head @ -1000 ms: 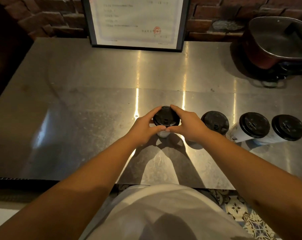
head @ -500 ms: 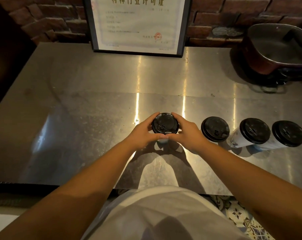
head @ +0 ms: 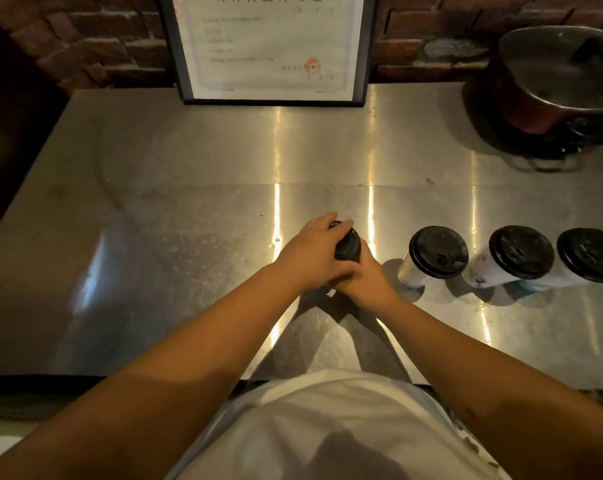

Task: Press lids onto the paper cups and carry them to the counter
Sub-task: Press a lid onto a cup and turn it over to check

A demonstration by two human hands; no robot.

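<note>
Pressing down on a black lid (head: 348,247), the left hand (head: 312,253) is lying over its top with the fingers draped across the far rim, while the right hand (head: 364,278) is wrapping round the cup beneath from the near right side, fingers curled against it. The two hands are meeting, the left thumb lying across the right hand's knuckles. The cup itself is hiding almost wholly behind them; only the lid's dark edge is showing between the hands.

This cup is standing near the middle of the steel counter (head: 175,237), a little toward the front edge. Just to its right, three lidded cups (head: 438,252) (head: 520,252) (head: 589,254) are standing in a row, close together, the nearest one set slightly apart from the right hand. To the left the counter is stretching bare to its dark edge, and more bare metal is running back toward the wall.

The counter is brushed sheet metal, scuffed and throwing bright vertical streaks of light. The cups are pale paper with round, black, domed plastic lids. A framed document (head: 272,46) is leaning upright against a rough red brick wall (head: 85,43) at the back edge, and a round dark metal pot (head: 556,84) is sitting in the far right corner.
</note>
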